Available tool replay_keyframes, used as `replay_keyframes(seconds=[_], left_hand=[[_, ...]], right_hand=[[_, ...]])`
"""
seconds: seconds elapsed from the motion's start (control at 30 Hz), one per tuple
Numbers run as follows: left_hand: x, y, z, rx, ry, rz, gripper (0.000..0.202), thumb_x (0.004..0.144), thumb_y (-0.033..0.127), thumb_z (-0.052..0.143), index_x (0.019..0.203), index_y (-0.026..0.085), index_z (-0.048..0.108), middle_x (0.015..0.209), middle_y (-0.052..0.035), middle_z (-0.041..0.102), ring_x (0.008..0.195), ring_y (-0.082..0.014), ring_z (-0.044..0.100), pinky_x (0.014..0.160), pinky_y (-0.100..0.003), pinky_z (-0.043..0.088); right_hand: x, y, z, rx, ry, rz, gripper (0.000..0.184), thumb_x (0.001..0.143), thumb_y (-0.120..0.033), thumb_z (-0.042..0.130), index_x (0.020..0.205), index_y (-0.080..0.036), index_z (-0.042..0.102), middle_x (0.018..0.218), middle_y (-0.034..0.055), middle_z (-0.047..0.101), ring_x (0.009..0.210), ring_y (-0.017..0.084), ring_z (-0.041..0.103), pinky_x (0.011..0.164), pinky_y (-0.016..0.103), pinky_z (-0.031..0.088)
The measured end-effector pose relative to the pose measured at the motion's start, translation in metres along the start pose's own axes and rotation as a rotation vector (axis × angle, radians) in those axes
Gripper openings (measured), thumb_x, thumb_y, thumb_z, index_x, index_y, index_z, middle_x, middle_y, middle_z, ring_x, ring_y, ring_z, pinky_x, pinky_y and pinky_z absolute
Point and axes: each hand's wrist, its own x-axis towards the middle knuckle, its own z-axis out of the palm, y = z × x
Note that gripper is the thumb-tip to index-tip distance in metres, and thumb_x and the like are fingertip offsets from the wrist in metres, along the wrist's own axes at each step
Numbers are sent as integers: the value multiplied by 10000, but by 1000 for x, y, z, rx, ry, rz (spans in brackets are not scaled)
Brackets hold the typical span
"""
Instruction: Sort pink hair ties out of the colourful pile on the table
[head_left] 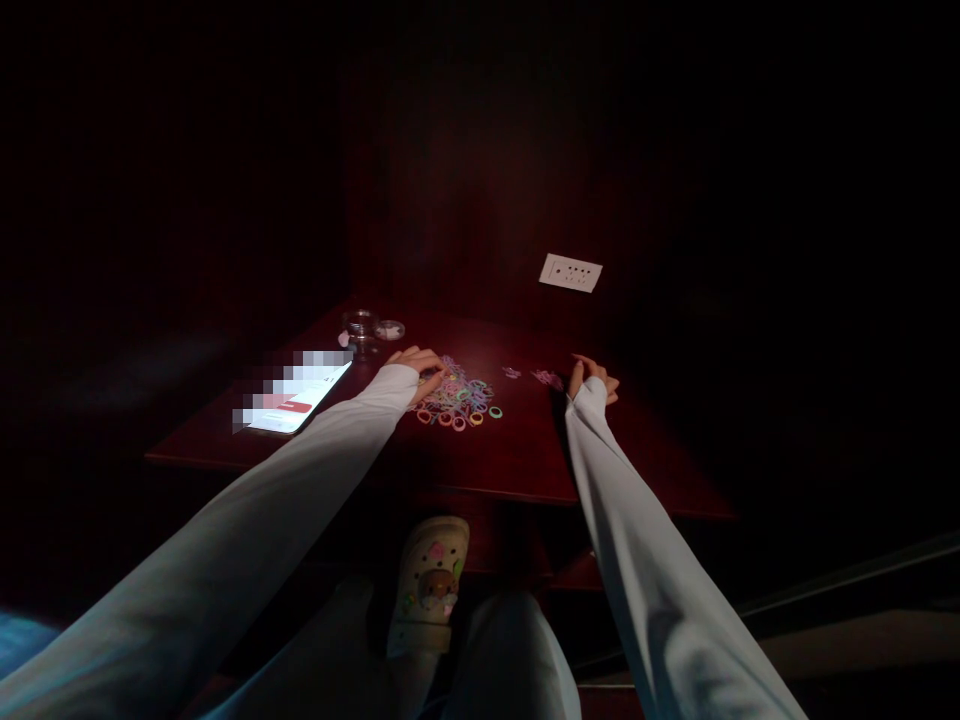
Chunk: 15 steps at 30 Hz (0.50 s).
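Observation:
A loose heap of small coloured elastic hair ties (pixel 463 397) lies on the dark red table, in pink, purple, yellow and green. At its left edge rests my left hand (pixel 417 366), fingers bent over the ties and thumb apart from them; nothing is visibly gripped. My right hand (pixel 594 382) is on the right side of the table, holding nothing that I can see, its fingers loosely bent and apart. Just left of it lies a small bunch of pinkish-purple ties (pixel 547 379). Another little cluster of ties (pixel 511 372) sits between that bunch and the heap.
A lit phone (pixel 300 400) lies on the left of the table (pixel 517 470). Behind it stands a clear round jar (pixel 361 328), beside a clear lid (pixel 390 330). A white socket plate (pixel 571 273) is on the back panel. Below the front edge shows a clog (pixel 431 580).

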Motion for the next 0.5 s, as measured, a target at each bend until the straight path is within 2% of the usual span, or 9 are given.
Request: replay_keyframes(seconds=[0.13, 0.27, 0.4, 0.5], left_hand=[[0, -1, -2, 37, 44, -37, 226, 970, 318, 521, 1083, 254, 706, 1171, -41, 735, 1072, -266, 587, 911, -403, 425], [0, -7, -1, 19, 76, -12, 257, 937, 260, 507, 1116, 240, 691, 1203, -56, 716, 1078, -277, 560, 919, -406, 458], [3, -12, 3, 2, 52, -18, 280, 816, 133, 515, 1000, 258, 684, 1140, -27, 727, 1054, -269, 556, 938, -407, 466], [4, -10, 3, 18, 63, -64, 254, 761, 86, 504, 867, 259, 656, 1075, -17, 737, 1051, -268, 570, 921, -415, 455]], right_hand=[[-12, -27, 2, -11, -41, -140, 396, 987, -305, 401, 1196, -291, 737, 1213, 87, 652, 1155, 289, 419, 988, 434, 229], [-37, -63, 6, 14, -159, -335, 374, 961, -238, 463, 1177, -325, 756, 1203, 68, 661, 1155, 294, 429, 1020, 456, 238], [-65, -92, 12, 64, -355, -602, 399, 887, -143, 535, 1074, -369, 806, 1274, 36, 637, 1192, 305, 411, 1031, 451, 262], [-78, -104, 16, 62, -503, -716, 366, 886, -147, 570, 1028, -371, 821, 1297, 22, 632, 1190, 296, 407, 1032, 443, 271]])
